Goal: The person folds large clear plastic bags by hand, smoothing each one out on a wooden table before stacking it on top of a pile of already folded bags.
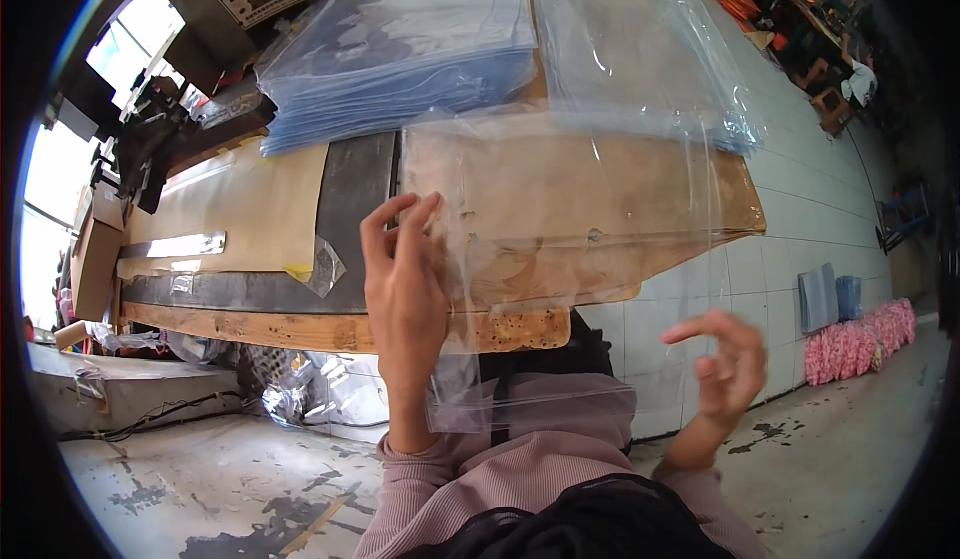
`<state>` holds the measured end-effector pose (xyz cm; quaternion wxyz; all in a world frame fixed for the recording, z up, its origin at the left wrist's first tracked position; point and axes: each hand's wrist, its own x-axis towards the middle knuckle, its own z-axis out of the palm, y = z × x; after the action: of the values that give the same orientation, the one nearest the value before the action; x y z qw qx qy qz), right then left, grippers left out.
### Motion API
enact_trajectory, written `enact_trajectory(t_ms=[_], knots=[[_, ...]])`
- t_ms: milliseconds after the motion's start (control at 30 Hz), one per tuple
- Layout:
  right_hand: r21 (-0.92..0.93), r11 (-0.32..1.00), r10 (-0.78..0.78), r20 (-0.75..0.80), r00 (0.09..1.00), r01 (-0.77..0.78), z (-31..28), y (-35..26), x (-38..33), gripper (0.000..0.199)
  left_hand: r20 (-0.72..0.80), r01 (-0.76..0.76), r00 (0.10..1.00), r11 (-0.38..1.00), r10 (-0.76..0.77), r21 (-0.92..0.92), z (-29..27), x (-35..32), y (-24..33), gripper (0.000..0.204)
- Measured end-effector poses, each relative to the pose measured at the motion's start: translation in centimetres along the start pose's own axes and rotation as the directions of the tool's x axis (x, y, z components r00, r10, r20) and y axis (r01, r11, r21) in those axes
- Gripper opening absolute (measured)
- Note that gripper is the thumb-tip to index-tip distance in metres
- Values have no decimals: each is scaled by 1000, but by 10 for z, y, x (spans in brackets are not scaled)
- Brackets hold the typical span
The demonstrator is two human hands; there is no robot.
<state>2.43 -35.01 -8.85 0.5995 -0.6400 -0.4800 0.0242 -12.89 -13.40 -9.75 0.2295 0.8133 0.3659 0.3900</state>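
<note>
A clear plastic sleeve (pixel 590 184) lies across the table's right part and hangs over its front edge toward my lap. My left hand (pixel 405 284) is at the sleeve's left side, back of the hand up. Its fingers are bent and apart, touching or very near the plastic; the thumb is partly hidden. To the right of the sleeve, my right hand (pixel 728 364) is raised beyond the table edge. Its index finger stretches left, its thumb stands apart, and nothing shows in its grasp.
Behind the sleeve are a thick stack of bluish clear plastic sheets (pixel 400 69) and another plastic stack (pixel 640 59). Brown paper (pixel 230 214) and a metal strip (pixel 175 246) lie on the left. Pink bundles (pixel 860 341) rest on the floor at right.
</note>
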Motion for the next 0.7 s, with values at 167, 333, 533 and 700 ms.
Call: enact_trajectory(t_ms=[167,333,533,700], knots=[[-304,940,-15,411,911,153,34,-9,-17,54,154,-236,970,891,190,388,3,-8,-11,33],[-358,894,63,696,715,270,53,-18,-14,59,226,-282,945,938,235,204,-31,-33,-25,37],[-318,883,25,766,643,344,46,-16,-13,60,491,-353,793,929,361,-114,-50,-79,-10,55],[-247,937,9,722,692,246,33,-19,-12,42,688,-421,648,906,326,-33,-53,-71,7,58]])
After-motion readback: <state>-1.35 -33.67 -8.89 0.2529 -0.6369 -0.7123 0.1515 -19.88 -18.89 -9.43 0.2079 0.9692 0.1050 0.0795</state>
